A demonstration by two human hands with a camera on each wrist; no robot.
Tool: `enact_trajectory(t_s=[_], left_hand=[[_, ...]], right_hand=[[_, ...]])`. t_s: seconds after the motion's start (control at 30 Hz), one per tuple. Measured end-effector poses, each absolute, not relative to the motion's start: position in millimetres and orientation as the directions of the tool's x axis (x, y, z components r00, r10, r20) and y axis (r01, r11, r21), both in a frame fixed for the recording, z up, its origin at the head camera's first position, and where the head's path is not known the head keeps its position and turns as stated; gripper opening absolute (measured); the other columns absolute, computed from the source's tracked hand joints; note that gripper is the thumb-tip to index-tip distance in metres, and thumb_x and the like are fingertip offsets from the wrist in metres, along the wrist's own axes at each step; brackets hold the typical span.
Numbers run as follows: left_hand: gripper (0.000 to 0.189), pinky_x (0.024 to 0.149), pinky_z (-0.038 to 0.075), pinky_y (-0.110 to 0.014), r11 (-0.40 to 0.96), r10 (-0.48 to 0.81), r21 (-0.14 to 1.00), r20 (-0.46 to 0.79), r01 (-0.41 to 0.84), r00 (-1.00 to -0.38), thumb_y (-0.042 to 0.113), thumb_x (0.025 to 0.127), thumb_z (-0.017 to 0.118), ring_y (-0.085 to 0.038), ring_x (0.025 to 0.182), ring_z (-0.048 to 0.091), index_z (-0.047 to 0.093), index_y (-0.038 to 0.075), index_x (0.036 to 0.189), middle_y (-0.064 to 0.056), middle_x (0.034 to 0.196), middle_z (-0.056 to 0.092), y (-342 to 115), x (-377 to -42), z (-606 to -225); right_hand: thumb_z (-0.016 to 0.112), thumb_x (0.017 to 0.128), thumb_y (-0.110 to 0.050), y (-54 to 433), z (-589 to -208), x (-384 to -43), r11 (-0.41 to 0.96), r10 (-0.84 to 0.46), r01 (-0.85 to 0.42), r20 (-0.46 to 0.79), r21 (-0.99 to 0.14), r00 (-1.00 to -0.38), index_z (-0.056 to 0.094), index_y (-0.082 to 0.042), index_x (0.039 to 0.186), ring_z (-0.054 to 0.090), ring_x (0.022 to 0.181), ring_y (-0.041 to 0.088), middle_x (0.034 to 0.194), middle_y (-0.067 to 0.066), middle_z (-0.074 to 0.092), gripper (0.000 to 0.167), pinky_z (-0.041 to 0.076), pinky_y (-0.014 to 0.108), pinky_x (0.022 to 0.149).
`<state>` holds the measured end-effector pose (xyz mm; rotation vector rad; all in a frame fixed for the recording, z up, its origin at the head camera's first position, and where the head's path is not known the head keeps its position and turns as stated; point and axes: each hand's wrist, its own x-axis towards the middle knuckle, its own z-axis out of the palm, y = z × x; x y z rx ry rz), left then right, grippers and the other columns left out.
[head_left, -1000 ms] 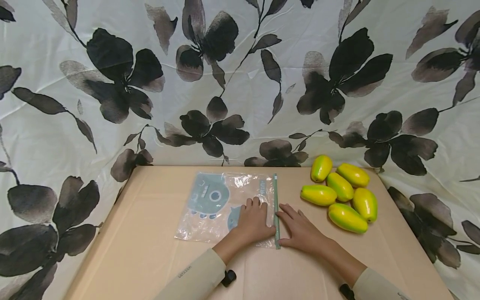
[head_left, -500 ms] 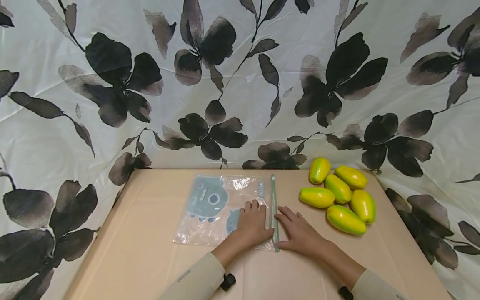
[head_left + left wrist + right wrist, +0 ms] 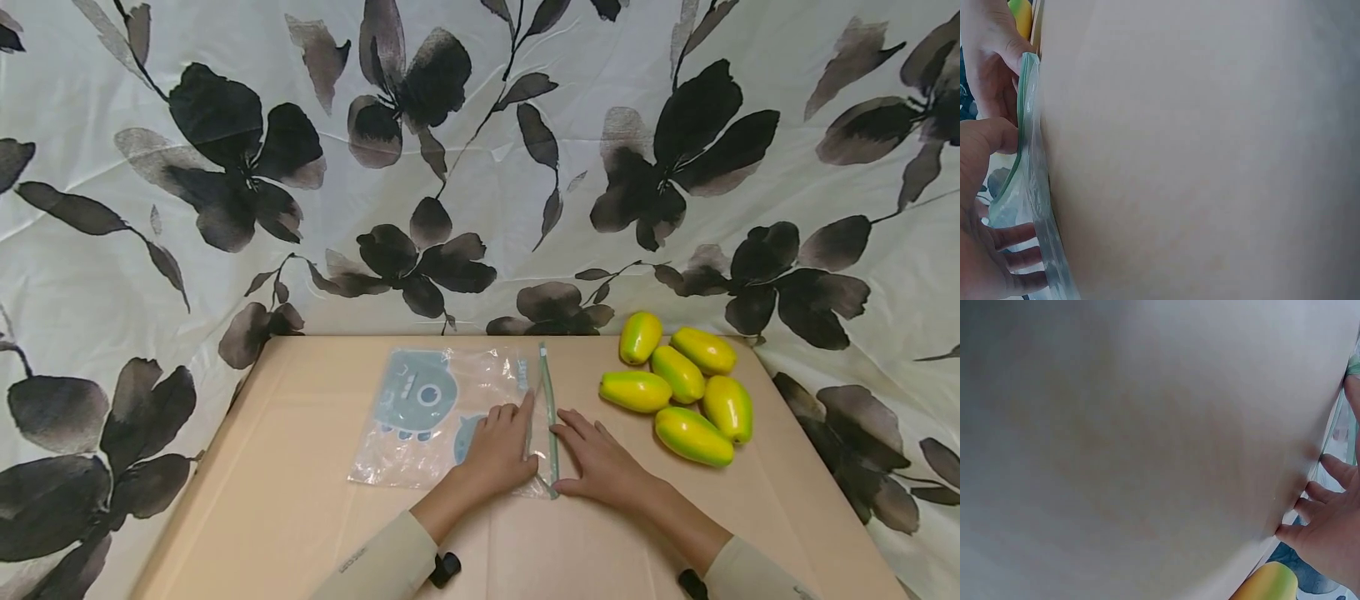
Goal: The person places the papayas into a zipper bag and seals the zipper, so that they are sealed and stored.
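A clear zip bag (image 3: 408, 458) with blue-grey monster prints lies flat on the board, its green zip strip (image 3: 549, 417) on the right. My left hand (image 3: 498, 446) rests on the bag near the zip, index finger stretched forward. In the left wrist view its thumb (image 3: 1004, 134) touches the raised green edge, while other fingers press the clear film (image 3: 1035, 162). Near the hand the two lips of the mouth look parted. My right hand (image 3: 603, 462) lies spread at the zip from the other side, fingertips and thumb on the strip and board.
Several yellow-green papaya-like fruits (image 3: 678, 375) lie in a cluster to the right, beyond my right hand. Tan board (image 3: 277, 517) spreads under everything. A white cloth with dark flowers (image 3: 525, 208) hangs behind its far edge.
My left hand has shifted slightly left and its index finger has straightened forward. The upper lip of the bag has come away from the green strip. My right hand stays nearly still.
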<state>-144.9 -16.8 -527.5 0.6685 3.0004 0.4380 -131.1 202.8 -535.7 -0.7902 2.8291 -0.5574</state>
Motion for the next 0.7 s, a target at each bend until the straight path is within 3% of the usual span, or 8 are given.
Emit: enact_trajectory(t_s=[0.1,0.37,0.53,0.7], left_hand=[[0.101,0.1,0.049,-0.048,0.865,0.436,0.262,0.029,0.428,-0.899,0.04,0.086,0.069,-0.031,0.128,0.051,0.015,0.014,0.167,-0.012,0.14,0.056,-16.8,-143.8,-528.1],[0.084,0.097,0.047,-0.048,0.886,0.418,0.211,0.018,0.412,-0.908,0.037,0.089,0.061,-0.031,0.123,0.049,0.027,0.019,0.165,-0.015,0.14,0.053,-10.3,-139.7,-526.6],[0.076,0.098,0.045,-0.049,0.917,0.362,0.179,-0.006,0.355,-0.932,0.039,0.092,0.056,-0.03,0.125,0.049,0.036,0.014,0.161,-0.013,0.14,0.053,-1.9,-139.2,-525.8],[0.073,0.089,0.046,-0.047,0.938,0.332,0.103,0.015,0.332,-0.943,0.043,0.093,0.055,-0.029,0.116,0.049,0.044,0.006,0.155,-0.011,0.129,0.055,7.0,-139.0,-526.9]], right_hand=[[0.079,0.082,-0.061,202.8,-534.8,-130.8,0.79,-0.528,-0.47,-0.046,-0.393,-0.848,0.049,-0.006,0.15,0.034,0.152,0.04,0.164,0.019,0.034,0.092,0.032,0.07,0.115],[0.078,0.082,-0.062,202.2,-533.0,-130.5,0.794,-0.524,-0.459,-0.065,-0.399,-0.849,0.049,-0.006,0.15,0.033,0.152,0.041,0.164,0.019,0.034,0.093,0.03,0.07,0.116],[0.078,0.082,-0.062,202.2,-532.7,-130.2,0.793,-0.524,-0.459,-0.062,-0.401,-0.85,0.049,-0.006,0.15,0.033,0.152,0.041,0.165,0.019,0.034,0.093,0.029,0.071,0.117],[0.079,0.082,-0.06,202.4,-533.4,-129.6,0.786,-0.529,-0.469,-0.045,-0.402,-0.848,0.049,-0.005,0.15,0.033,0.152,0.041,0.164,0.02,0.035,0.092,0.029,0.071,0.116]])
